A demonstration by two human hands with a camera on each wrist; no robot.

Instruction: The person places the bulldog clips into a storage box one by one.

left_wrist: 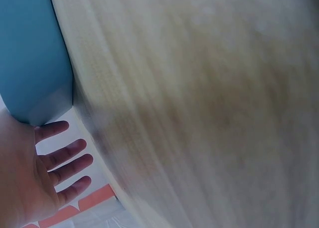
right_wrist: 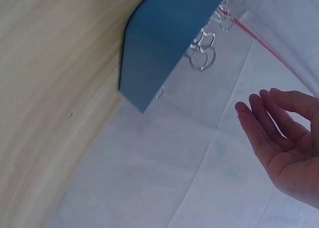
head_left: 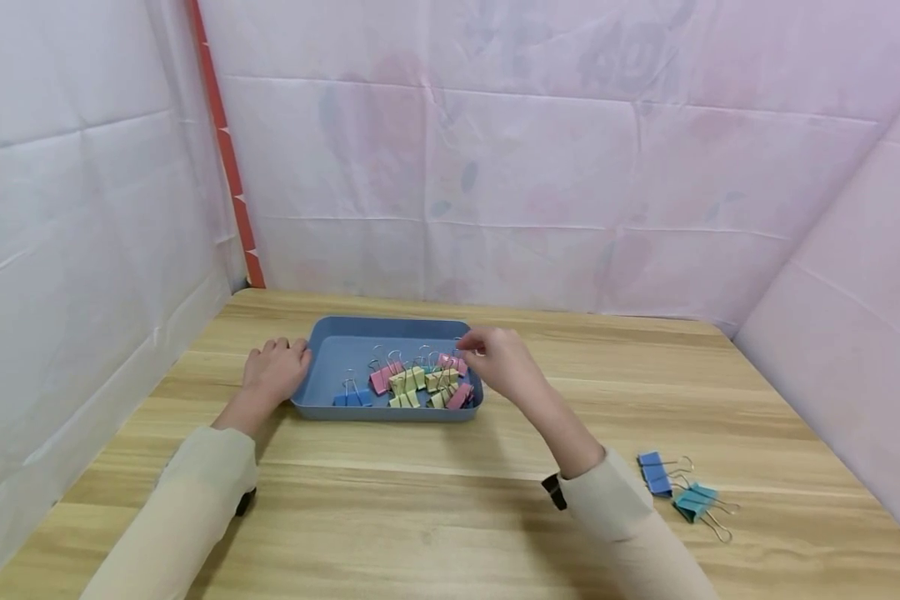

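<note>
My left hand (head_left: 277, 368) rests against the left end of a blue-grey tray (head_left: 390, 414), its fingers fairly straight in the left wrist view. Over the tray's right end hovers my right hand (head_left: 501, 362); the right wrist view shows its fingers lightly bent, with nothing between them. Inside the tray lie several binder clips: a blue clip (head_left: 353, 399) on the left, and pink clips (head_left: 384, 379) and yellow clips (head_left: 408, 381) bunched toward the right. A bit of green shows behind the yellow ones. Wire handles (right_wrist: 202, 53) stick up above the tray wall.
On the wooden table (head_left: 390, 500), right of the right forearm, lie a blue binder clip (head_left: 654, 475) and a teal binder clip (head_left: 695, 502), close together. White patterned sheets (head_left: 525, 158) hang behind the table and along both sides.
</note>
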